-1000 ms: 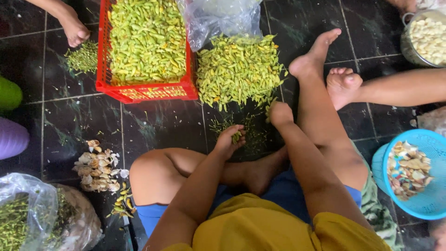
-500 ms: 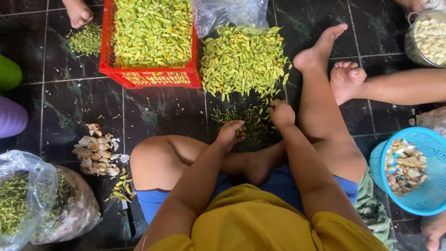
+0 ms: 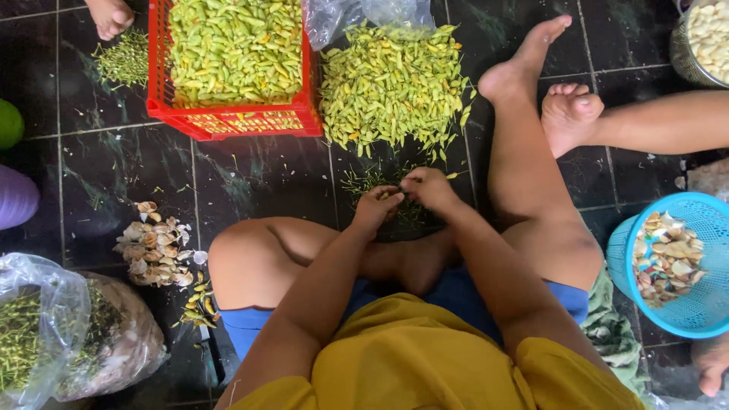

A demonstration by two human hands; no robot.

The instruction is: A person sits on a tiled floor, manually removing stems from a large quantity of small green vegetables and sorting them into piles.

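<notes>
I sit on a dark tiled floor with my legs folded. My left hand [image 3: 377, 206] and my right hand [image 3: 427, 186] meet just in front of my knees, fingers pinched together on a small green chili [image 3: 392, 195]. Under the hands lies a scatter of thin green stems [image 3: 364, 181]. Right beyond them spreads a loose pile of green chilies [image 3: 392, 85]. A red plastic crate [image 3: 228, 121] heaped with the same chilies stands to the pile's left.
Another person's foot [image 3: 568, 114] and leg reach in from the right; a second foot [image 3: 109, 15] shows top left. A blue basket [image 3: 702, 319] of garlic skins sits at right, garlic peels [image 3: 156, 244] at left, a plastic bag [image 3: 53, 334] of stems bottom left.
My right hand has come in from the pile toward my left hand, and both now pinch one chili together. The view has shifted slightly downward.
</notes>
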